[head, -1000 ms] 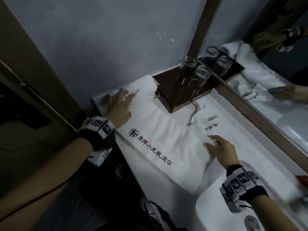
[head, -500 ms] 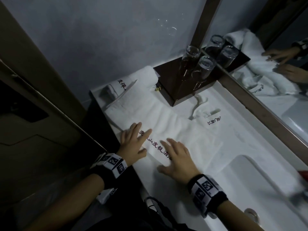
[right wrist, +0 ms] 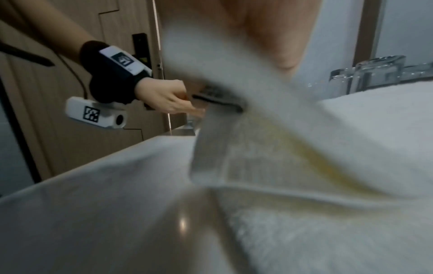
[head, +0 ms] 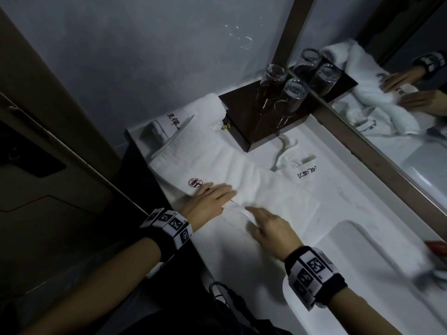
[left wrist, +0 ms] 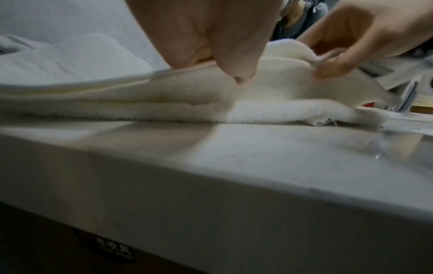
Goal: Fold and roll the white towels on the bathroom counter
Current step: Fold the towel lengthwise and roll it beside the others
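At the near edge of the pale stone counter [head: 217, 250], our right hand [head: 271, 226] pinches up the hem of the folded white towel [head: 254, 189] while our left hand [head: 208, 199] lies flat on it, fingers straight, beside the red crest. To fold well, we judge, the pinned side must stay put as the lifted edge carries over evenly. The terry is thick, soft and layered; a rolled towel [head: 212, 105] sits behind.
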A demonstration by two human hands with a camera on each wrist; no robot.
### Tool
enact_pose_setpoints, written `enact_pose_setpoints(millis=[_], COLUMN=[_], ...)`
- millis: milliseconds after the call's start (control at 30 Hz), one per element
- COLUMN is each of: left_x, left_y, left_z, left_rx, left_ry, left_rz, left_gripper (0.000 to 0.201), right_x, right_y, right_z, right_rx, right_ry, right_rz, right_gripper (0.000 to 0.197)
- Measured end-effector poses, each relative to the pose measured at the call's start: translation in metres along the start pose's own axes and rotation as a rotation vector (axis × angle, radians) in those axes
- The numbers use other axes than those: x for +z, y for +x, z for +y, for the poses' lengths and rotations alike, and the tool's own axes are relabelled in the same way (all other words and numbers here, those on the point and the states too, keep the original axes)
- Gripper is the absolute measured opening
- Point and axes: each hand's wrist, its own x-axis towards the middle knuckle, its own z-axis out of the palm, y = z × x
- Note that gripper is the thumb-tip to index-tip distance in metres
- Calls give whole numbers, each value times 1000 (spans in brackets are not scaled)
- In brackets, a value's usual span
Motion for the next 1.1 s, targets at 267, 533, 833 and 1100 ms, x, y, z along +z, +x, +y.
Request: enact_pose_setpoints(millis=[267,533,833,1100], left_x=[10,-26,-163,-173], left_y=[7,18,127,164], left_z=[-14,-73,-71,-83], left_rx=[-22,-225,-174,-225], left_ry=[17,19,83,311], left_rz=[-48,62,245,21], left_gripper=[104,77,29,22], right_x=[8,-41,-122,-129], right_y=[-14,-11,25,34], right_z=[-2,26,85,122], right_rx=[-59,74,233,349], right_ry=[-32,-51,-81,-101], right_rz=[103,367,756,744], right_gripper=[59,37,36,31])
